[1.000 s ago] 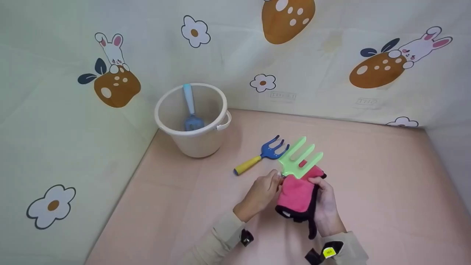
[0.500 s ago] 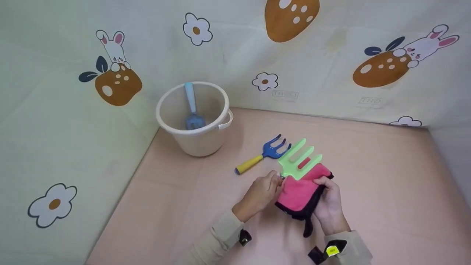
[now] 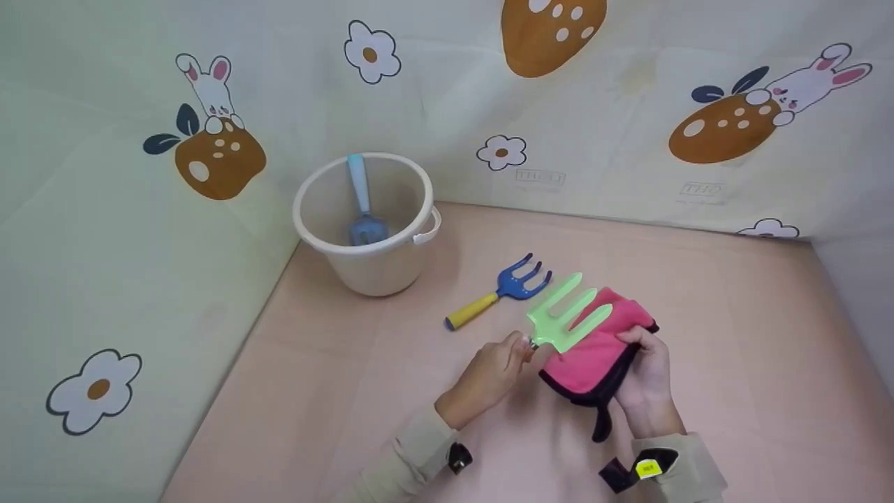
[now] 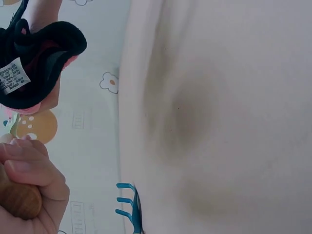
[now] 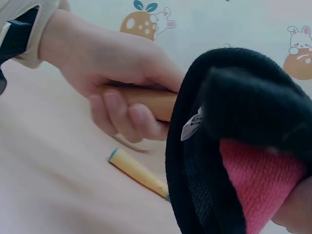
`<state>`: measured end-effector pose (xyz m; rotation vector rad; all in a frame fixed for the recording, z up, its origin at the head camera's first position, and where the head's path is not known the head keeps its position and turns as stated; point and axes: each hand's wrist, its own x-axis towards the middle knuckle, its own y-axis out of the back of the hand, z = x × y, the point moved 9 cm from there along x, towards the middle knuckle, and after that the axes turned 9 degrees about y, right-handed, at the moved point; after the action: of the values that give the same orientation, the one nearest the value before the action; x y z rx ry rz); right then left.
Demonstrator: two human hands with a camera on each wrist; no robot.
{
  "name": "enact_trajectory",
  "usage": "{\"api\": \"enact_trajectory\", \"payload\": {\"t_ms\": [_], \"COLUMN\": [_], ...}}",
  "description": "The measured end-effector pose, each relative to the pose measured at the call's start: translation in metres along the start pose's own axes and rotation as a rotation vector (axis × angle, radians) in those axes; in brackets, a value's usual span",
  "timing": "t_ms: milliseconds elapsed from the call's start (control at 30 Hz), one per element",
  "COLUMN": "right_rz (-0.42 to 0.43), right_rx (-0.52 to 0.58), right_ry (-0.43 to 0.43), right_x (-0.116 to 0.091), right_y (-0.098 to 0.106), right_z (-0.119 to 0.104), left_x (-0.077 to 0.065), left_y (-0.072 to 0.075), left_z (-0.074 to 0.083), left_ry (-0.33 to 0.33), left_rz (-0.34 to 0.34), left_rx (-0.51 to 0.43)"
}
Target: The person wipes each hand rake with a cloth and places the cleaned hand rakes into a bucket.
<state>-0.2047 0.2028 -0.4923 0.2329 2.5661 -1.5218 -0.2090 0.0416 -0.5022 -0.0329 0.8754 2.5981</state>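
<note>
My left hand (image 3: 485, 377) grips a green three-tined garden fork (image 3: 562, 325) by its wooden handle (image 4: 19, 199), tines pointing up and away. Fingers wrap the handle in both wrist views. To the right, my right hand (image 3: 649, 381) holds a folded pink cloth (image 3: 597, 356) with black edging, thumb on top. The cloth lies behind and below the fork's head; whether it touches the metal I cannot tell. A white label (image 4: 13, 75) shows inside its fold. Just beyond the fork, a blue hand rake (image 3: 513, 285) with a yellow handle lies on the table.
A white bucket (image 3: 377, 269) stands at the back left, its side handle facing right. Inside leans a blue tool (image 3: 360, 188) with a light-blue handle. Printed fabric walls (image 3: 447, 91) border the pink tabletop (image 3: 733, 335) at the left, back and right.
My right hand and the cloth have moved right, so more pink shows behind the fork's tines. The fork has dipped slightly toward me, still in my left hand.
</note>
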Motion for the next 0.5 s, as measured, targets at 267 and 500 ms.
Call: {"api": "enact_trajectory", "payload": {"t_ms": [267, 500], "right_rz": [-0.034, -0.057], "right_rx": [-0.02, 0.055], "right_ry": [0.03, 0.088], "right_x": [0.003, 0.004], "right_y": [-0.003, -0.003], "right_z": [-0.016, -0.04], "left_x": [-0.003, -0.004], "left_y": [0.0, 0.01], "left_z": [-0.001, -0.001], "left_ry": [0.024, -0.067], "left_rz": [0.002, 0.076], "left_rx": [0.034, 0.021]}}
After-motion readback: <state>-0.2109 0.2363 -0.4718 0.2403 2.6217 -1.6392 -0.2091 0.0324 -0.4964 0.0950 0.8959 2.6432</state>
